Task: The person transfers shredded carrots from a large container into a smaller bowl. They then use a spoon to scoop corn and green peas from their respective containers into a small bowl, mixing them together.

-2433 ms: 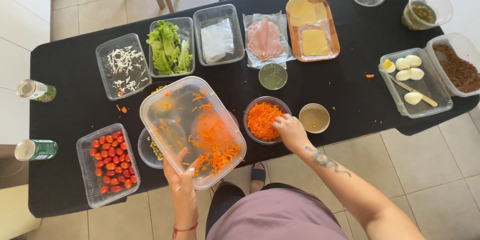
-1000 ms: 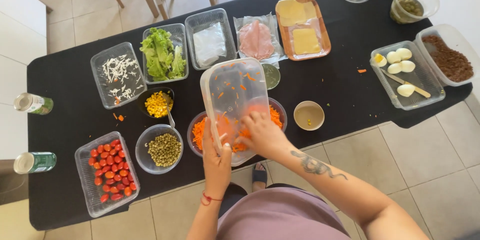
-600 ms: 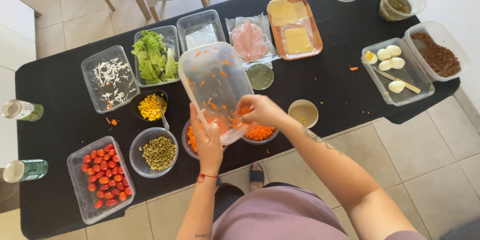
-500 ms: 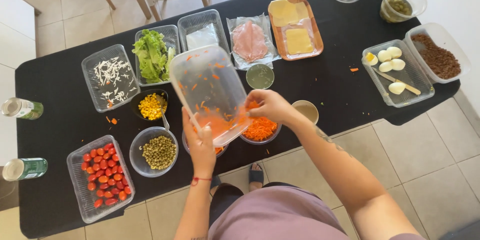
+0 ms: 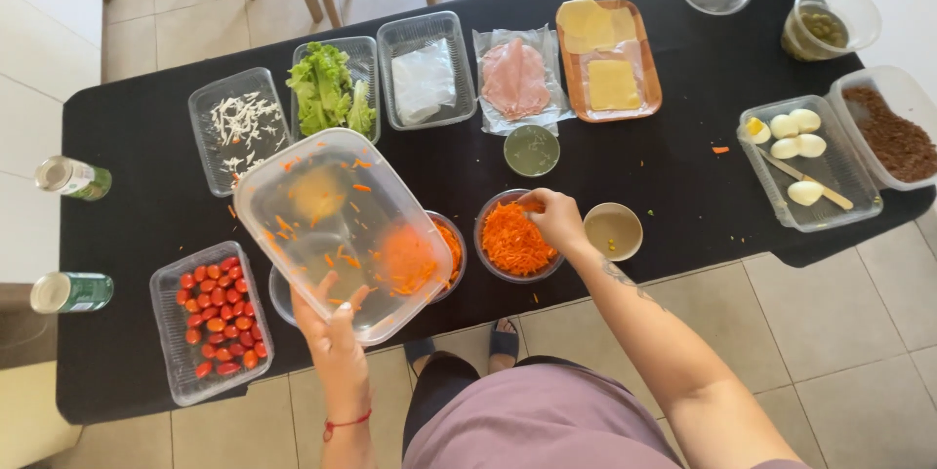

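The left hand grips a clear plastic container (carrot shreds clinging inside) above the worktop; the right hand, fingers pinching shreds, rests over the grated-carrot bowl.

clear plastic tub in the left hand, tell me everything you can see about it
The tub is a clear, rectangular plastic container with rounded corners, nearly empty, with orange carrot shreds clinging inside. The left hand grips its near edge, holding it tilted above the black table, over two bowls seen through it.
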